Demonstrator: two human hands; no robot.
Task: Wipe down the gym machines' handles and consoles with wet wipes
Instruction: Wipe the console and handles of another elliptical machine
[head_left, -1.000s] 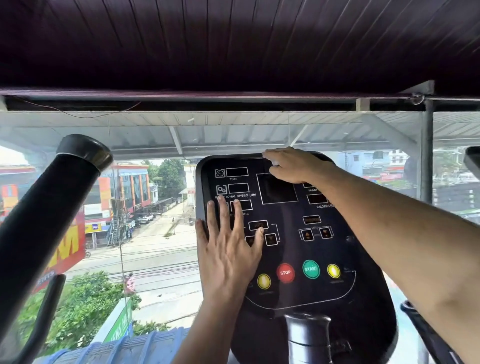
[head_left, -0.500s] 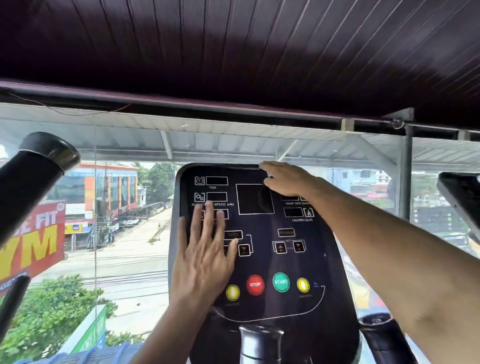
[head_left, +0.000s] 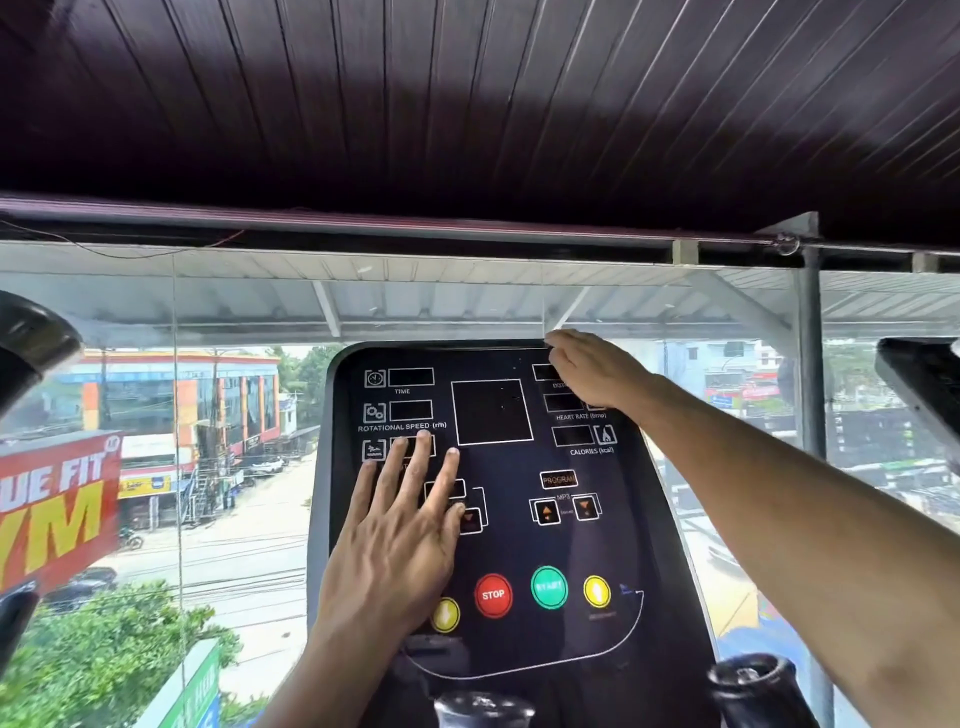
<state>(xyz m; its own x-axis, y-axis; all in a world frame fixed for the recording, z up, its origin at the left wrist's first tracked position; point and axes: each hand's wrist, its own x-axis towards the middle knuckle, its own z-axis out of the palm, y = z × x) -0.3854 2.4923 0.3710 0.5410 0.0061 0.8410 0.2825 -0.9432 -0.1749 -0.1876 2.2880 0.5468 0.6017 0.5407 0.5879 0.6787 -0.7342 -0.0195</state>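
Under my left hand (head_left: 400, 540), fingers flat and spread, lies the console (head_left: 519, 519); my right hand (head_left: 587, 371) curls at its top edge, wipe unseen. Pressing could trigger the STOP button (head_left: 493, 595) just right of my palm.

Left hand (head_left: 400, 540) laid flat, palm down, fingers straight and slightly spread, forearm rising from the lower edge of frame. Right hand (head_left: 589, 370) stretched farther forward and higher, palm down with fingers bent at the tips, bare forearm crossing in from the right.
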